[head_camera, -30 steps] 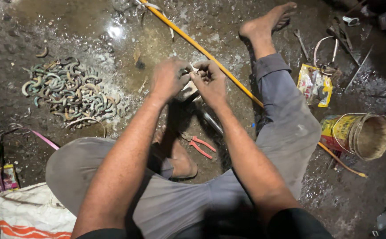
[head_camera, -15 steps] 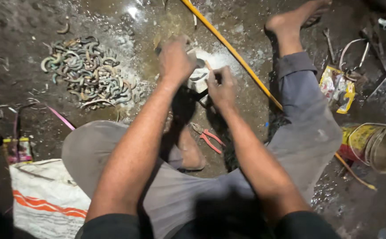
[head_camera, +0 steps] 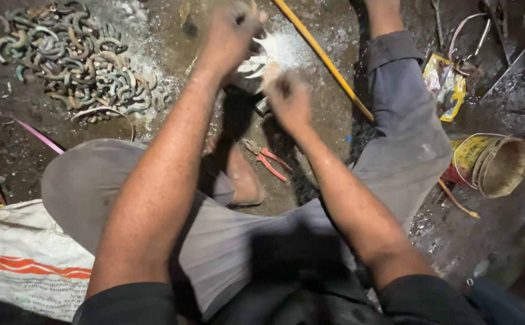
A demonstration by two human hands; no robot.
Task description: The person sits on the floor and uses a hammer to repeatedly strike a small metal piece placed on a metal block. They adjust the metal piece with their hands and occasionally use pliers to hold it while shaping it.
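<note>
Dim scene lit by one harsh light from above

Glare whitens the wet floor (head_camera: 298, 45) near the blurred left hand (head_camera: 229, 36) and right hand (head_camera: 289, 102); corners fall into darkness, and deep shadow lies between the legs.

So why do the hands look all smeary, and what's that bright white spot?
Head view: the left hand and right hand are motion-blurred; glare whitens the wet floor between them; the frame's edges fall into dark shadow.
</note>
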